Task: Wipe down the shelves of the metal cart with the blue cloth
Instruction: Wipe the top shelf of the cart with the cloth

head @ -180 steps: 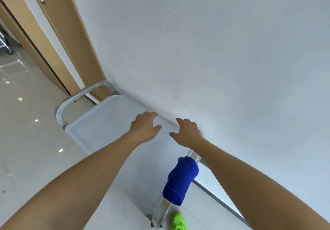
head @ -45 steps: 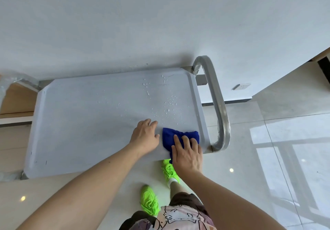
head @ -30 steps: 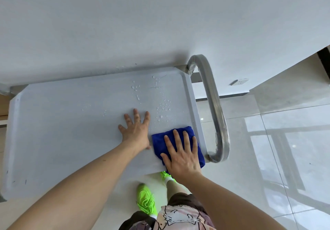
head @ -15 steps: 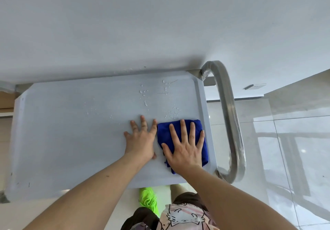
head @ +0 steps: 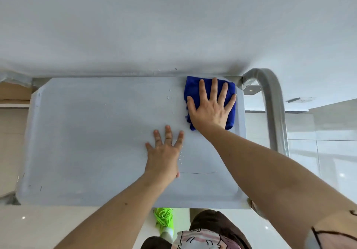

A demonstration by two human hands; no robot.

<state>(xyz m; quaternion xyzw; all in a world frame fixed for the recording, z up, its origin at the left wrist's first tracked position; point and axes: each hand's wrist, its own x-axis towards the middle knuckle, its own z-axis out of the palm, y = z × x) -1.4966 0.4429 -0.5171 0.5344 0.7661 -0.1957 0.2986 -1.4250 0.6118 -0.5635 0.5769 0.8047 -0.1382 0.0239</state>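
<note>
Right hand lies flat, fingers straight and spread, pressing the blue cloth onto the top shelf of the metal cart. Not gripping, just palm pressure. Cloth sits in the far right corner of the shelf, touching the back rim near the wall and just beside the right rim. Left hand is also flat and spread, bare on the shelf nearer the middle, holding nothing; looks like bracing.

Water drops sit just left of the cloth, a few more by the left hand's thumb side. A thin dark line marks the near right area. Curved handle stands past the right rim. Glossy tile floor below, green shoe under the near edge.

Risks, as I judge them:
- Cloth held only by flat pressure, so it could bunch or slide out from under the palm on a fast stroke.
- Cart may have wheels, not visible; a hard push on glossy tile could shift it into the wall.
- Left palm on a wet shelf could slip and leaves prints on the surface.
- Corner drops are easy to miss along the rim.
- Lower shelves hidden; can't judge them.
</note>
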